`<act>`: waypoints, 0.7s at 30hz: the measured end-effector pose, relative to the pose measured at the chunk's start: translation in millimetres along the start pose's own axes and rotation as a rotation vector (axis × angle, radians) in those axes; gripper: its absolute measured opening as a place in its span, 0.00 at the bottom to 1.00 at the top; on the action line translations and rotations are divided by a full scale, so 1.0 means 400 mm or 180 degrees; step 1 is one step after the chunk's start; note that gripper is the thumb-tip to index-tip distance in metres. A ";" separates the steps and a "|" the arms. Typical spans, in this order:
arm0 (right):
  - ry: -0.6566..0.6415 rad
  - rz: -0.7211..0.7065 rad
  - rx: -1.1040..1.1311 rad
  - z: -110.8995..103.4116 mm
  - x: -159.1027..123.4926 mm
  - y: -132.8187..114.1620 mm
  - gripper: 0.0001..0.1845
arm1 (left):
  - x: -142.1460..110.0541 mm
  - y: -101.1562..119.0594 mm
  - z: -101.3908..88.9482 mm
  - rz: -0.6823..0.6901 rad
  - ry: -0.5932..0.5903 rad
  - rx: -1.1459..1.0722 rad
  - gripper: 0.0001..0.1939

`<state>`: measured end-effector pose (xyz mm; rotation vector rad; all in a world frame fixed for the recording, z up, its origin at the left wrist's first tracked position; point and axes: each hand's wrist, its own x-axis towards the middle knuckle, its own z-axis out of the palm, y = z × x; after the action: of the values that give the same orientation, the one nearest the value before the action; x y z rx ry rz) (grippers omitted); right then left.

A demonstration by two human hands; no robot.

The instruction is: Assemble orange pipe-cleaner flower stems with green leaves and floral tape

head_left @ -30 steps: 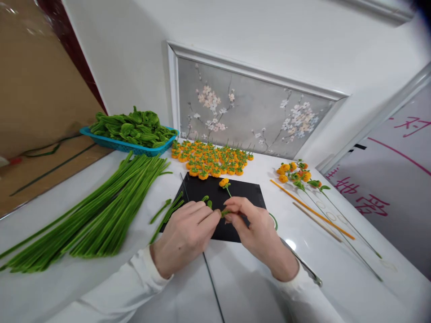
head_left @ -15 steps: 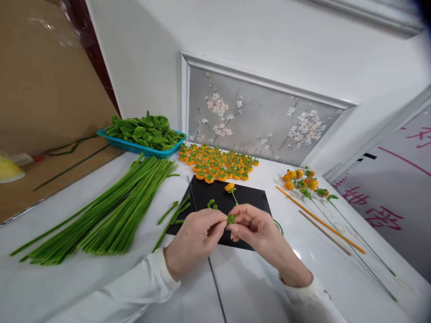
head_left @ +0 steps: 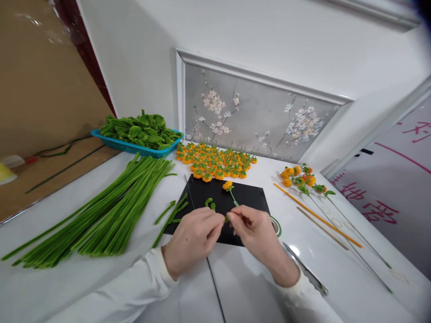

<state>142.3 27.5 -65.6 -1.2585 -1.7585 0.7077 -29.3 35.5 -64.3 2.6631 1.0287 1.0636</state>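
Observation:
My left hand (head_left: 197,235) and my right hand (head_left: 257,235) meet over the black mat (head_left: 251,196), fingertips pinched together. Between them is a small green fuzzy piece (head_left: 226,219), like pipe cleaner; fingers cover most of it. Just beyond, an orange pompom flower (head_left: 228,185) with a green stem lies on the mat. Small curled green leaves (head_left: 210,204) rest near my left hand's knuckles. Beside the mat's left edge lie short green pipe cleaner pieces (head_left: 170,217). A roll of green tape (head_left: 276,225) sits by my right hand.
Long green pipe cleaners (head_left: 111,211) spread at left, below a blue tray (head_left: 126,146) of green leaves. Orange flower heads (head_left: 215,163) crowd the back. Finished-looking stems with orange flowers (head_left: 299,175), an orange stick (head_left: 316,214) and a metal tool (head_left: 306,269) lie at right.
My right hand has turned and its fingers have closed in, covering more of the green piece. The view has shifted slightly, and the tape roll and metal tool show more.

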 end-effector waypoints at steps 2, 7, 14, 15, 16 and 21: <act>-0.0185 0.0409 0.0376 0.001 0.003 -0.001 0.16 | 0.000 -0.006 -0.001 0.0461 0.0009 0.0669 0.14; -0.0602 0.1465 0.1893 0.000 0.014 -0.006 0.18 | 0.000 -0.011 -0.009 0.1080 0.0121 0.1251 0.12; -0.0567 0.0673 0.1688 -0.024 0.008 -0.005 0.13 | 0.009 0.000 -0.016 -0.0061 0.0133 -0.0240 0.11; -0.0331 0.0177 0.1301 -0.028 0.006 -0.004 0.13 | 0.011 0.000 -0.019 -0.0331 0.0065 -0.0533 0.11; -0.0104 -0.0319 0.0891 -0.032 0.005 -0.002 0.13 | 0.013 -0.001 -0.022 -0.0565 -0.0031 -0.0797 0.10; 0.0141 -0.1717 -0.0452 -0.041 0.004 0.016 0.16 | 0.014 -0.007 -0.030 -0.1014 -0.0280 -0.1489 0.11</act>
<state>159.4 30.7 -62.6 -0.8160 -2.0158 0.2451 -35.6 39.2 -52.8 2.0768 0.9959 0.9661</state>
